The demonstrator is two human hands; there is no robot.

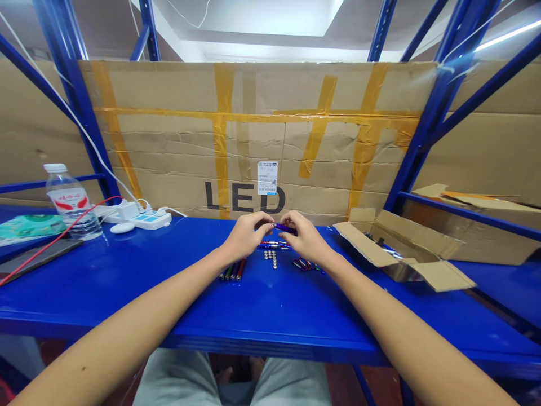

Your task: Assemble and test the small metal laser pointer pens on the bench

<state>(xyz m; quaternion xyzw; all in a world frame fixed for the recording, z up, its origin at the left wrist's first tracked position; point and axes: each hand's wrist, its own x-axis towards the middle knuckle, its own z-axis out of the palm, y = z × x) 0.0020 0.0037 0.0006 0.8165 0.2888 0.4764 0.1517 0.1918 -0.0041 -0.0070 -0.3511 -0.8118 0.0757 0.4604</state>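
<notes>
Between the left hand (247, 232) and the right hand (303, 234), a thin dark purple tube (285, 228), pointing left to right, a bit slanted. Closer to the right hand, tucked in its curled fingers, with just the left part peeking out. At that end, left fingertips bent in close; can't tell if holding on. To the near side, little silver discs (274, 260) on the blue table (147, 282).
</notes>
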